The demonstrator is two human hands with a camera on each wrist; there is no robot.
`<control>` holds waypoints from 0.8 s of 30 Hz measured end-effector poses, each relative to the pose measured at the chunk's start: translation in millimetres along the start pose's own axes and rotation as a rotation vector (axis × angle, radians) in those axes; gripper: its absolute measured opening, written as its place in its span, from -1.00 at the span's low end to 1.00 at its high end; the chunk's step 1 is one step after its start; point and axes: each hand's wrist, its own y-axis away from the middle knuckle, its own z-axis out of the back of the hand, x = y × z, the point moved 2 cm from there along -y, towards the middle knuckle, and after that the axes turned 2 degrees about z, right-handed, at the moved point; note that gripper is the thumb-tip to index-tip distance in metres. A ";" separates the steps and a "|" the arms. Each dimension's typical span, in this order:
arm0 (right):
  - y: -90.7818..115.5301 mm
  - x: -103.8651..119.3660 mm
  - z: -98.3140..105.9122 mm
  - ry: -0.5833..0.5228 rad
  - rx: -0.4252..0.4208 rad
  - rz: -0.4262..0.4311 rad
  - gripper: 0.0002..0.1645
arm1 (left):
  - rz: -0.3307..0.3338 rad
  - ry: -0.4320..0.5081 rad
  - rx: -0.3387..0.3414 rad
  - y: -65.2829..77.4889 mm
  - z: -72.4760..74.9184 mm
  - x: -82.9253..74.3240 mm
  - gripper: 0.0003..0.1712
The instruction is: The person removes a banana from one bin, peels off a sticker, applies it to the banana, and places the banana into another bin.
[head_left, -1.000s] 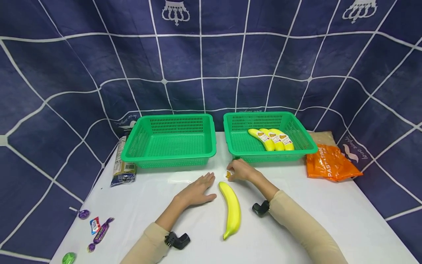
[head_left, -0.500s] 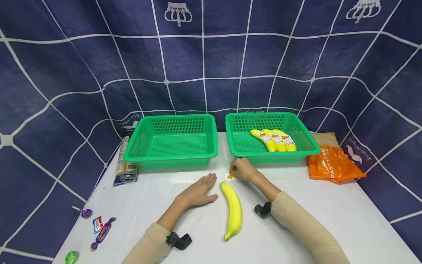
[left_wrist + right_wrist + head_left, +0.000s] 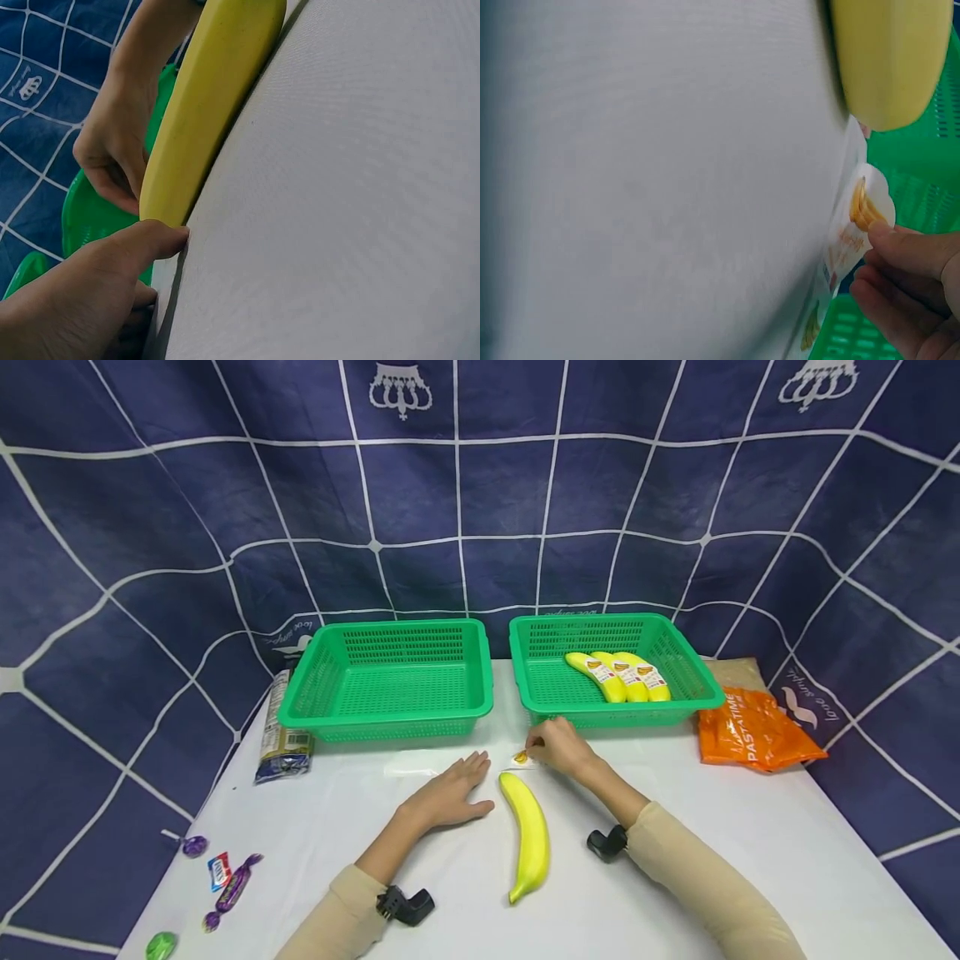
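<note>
My right hand (image 3: 561,747) pinches the edge of a white sticker (image 3: 853,232) with a banana picture, between thumb and fingers. In the right wrist view the sticker stands up from the table, and another banana print shows below it. Where it ends under the fingers is hidden. My left hand (image 3: 447,793) rests palm down on the white table, fingers spread. Between the hands and a little nearer lies a yellow banana (image 3: 531,839) with no label showing. In the left wrist view, the left thumb appears close to the banana's end (image 3: 169,195).
A green basket (image 3: 386,725) stands at the back left. Another green basket (image 3: 622,716) holds several labelled bananas (image 3: 630,681). A dark packet (image 3: 285,752), wrapped sweets (image 3: 232,893) and an orange pasta bag (image 3: 753,731) lie at the sides. A clear strip (image 3: 412,763) is beside the left hand.
My right hand has shifted slightly to the right, its forearm turning a little, and more of the sticker shows beside its fingers. The left hand and the banana have stayed put.
</note>
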 end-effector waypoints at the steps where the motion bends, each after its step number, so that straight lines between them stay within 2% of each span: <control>1: 2.2 -0.4 1.9 -0.001 -0.008 0.007 -0.95 | 0.003 0.000 0.000 0.3 0.1 -0.1 -0.08; 7: 14.1 -4.5 12.7 -0.016 -0.044 0.047 -0.95 | 0.016 -0.016 -0.009 1.9 1.1 -0.7 -0.07; 11: 19.0 -8.5 20.5 -0.066 -0.045 0.041 -0.97 | 0.018 -0.037 -0.025 1.8 1.2 -0.3 -0.05; 18: 28.5 -11.2 37.3 -0.137 -0.083 -0.034 -0.94 | 0.018 -0.074 -0.038 -0.7 1.3 1.1 -0.03; 24: 36.9 -10.3 44.0 -0.149 -0.122 -0.076 -0.94 | 0.008 -0.015 -0.049 -1.8 1.4 2.7 0.02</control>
